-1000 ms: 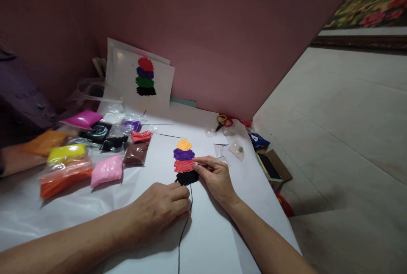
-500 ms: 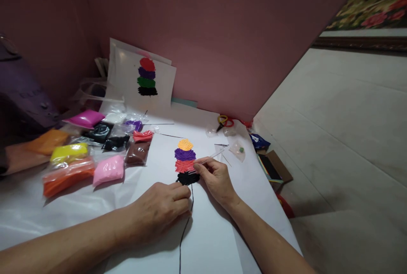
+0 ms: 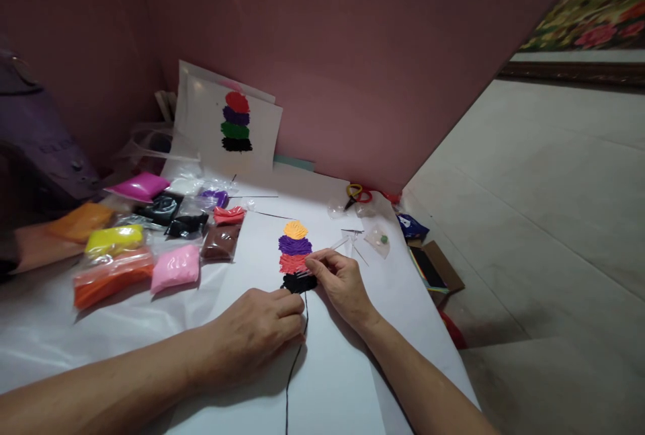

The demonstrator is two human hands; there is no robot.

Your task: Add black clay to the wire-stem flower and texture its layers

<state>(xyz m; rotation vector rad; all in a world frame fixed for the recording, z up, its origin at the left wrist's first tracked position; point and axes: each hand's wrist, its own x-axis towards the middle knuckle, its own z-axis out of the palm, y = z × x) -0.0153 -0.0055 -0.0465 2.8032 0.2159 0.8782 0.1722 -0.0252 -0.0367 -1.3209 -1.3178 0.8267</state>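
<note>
While my right hand (image 3: pixel 341 282) pinches a thin clear plastic stick (image 3: pixel 336 245) in its fingers (image 3: pixel 316 260), the tip sits at the seam of the red and black patches in the little stack of soft clay patches, orange, purple, red and black (image 3: pixel 295 255). My left hand (image 3: pixel 256 331) lies curled and flat on the white paper sheet (image 3: pixel 332 381), fingertips touching the bottom of the black patch, holding nothing that I can see. A thin black line (image 3: pixel 295 361) runs down the paper from the stack, just beside that hand.

I think small, light pokes work best here, with the left hand pressing the paper so it does not slide.

To the left lie the bright clay bags in clear plastic (image 3: pixel 136 247), near but apart. A finished clay picture on white card (image 3: pixel 229 127) leans on the pink wall (image 3: pixel 353 52). The white counter (image 3: pixel 40 341) ends close on the right, past the yellow and red scissors (image 3: pixel 357 193), so I would keep my right elbow in. The most open room is toward me.
</note>
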